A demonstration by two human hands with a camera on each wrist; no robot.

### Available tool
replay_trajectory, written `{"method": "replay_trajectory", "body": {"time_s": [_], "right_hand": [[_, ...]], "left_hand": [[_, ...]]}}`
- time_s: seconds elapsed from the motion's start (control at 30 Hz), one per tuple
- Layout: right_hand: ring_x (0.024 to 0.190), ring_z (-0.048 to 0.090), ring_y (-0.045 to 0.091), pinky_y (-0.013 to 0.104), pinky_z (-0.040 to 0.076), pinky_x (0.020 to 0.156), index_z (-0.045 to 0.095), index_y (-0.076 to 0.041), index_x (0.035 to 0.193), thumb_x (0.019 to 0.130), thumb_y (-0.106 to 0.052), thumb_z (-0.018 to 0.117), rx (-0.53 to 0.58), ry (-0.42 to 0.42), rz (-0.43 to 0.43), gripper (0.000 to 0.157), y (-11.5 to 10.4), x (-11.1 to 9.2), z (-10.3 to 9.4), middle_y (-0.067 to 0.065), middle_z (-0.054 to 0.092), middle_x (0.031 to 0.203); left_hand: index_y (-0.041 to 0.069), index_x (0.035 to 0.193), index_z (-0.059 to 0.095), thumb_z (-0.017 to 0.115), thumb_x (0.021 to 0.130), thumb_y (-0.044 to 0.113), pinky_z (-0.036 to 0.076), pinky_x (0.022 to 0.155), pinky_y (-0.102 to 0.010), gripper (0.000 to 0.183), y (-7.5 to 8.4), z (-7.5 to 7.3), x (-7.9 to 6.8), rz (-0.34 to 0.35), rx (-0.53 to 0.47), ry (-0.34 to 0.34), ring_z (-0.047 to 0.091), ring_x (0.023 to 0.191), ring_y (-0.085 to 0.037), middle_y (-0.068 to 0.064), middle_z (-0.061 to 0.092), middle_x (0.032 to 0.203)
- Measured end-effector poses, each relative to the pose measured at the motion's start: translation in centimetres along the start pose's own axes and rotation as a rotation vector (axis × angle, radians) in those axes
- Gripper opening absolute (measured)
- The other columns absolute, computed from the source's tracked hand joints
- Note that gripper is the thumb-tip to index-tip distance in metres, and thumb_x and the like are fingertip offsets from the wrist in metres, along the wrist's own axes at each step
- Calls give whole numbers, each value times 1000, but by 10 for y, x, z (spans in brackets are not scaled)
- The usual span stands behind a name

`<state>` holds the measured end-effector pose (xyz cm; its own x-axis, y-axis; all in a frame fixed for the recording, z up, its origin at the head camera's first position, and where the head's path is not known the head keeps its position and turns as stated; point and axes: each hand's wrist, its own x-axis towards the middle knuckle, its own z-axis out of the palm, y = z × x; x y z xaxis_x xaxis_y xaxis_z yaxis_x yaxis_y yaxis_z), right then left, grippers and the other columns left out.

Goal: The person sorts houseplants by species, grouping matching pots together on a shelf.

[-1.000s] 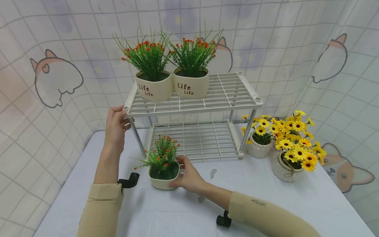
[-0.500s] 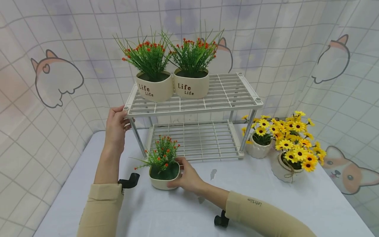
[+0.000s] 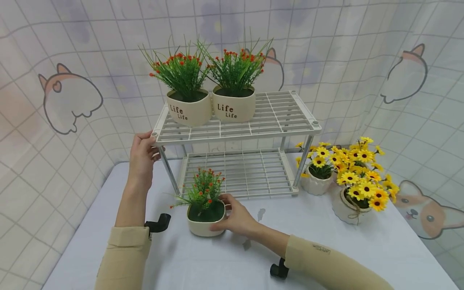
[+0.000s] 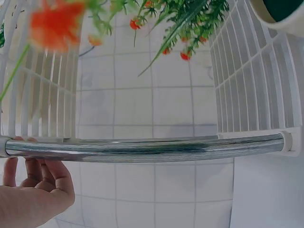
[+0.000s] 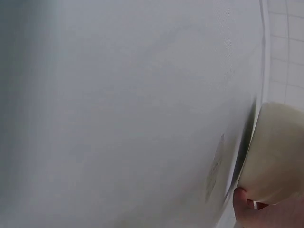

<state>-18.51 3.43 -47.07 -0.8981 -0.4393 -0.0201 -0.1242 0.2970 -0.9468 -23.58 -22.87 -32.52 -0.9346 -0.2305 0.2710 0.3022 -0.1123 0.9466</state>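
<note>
My left hand (image 3: 141,161) grips the front left corner of a white two-tier wire rack (image 3: 235,137). In the left wrist view, its fingers curl at one end of the shiny metal post (image 4: 147,150). In front of the lower shelf, my right hand (image 3: 237,217) holds the right side of a cream flowerpot (image 3: 204,229), thumb in front and fingers behind. Small red flowers and green leaves (image 3: 204,187) grow from this pot. The right wrist view shows the pot's wall (image 5: 278,152) and part of the hand. Whether its base touches the table, I cannot tell.
Two cream pots with red flowers, a left pot (image 3: 190,112) and a right pot (image 3: 235,108), stand on the upper shelf. A small white pot (image 3: 316,185) and a larger one (image 3: 353,209), both with yellow flowers, stand right of the rack on the white-covered table (image 3: 203,266).
My right hand has shifted slightly to the right with the flowerpot. The left hand keeps its hold on the rack corner, and the rack stays in place.
</note>
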Motion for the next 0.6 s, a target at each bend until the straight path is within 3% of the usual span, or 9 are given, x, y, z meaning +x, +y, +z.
{"method": "replay_trajectory", "body": {"time_s": [0.6], "right_hand": [[129, 50, 33, 44, 50, 99, 44, -6, 147, 75, -24, 93, 2, -42, -22, 88, -18, -38, -55, 11, 50, 143]], "left_hand": [[17, 119, 51, 42, 105, 17, 40, 80, -30, 17, 0, 0, -2, 19, 26, 1, 56, 89, -16, -1, 62, 104]]}}
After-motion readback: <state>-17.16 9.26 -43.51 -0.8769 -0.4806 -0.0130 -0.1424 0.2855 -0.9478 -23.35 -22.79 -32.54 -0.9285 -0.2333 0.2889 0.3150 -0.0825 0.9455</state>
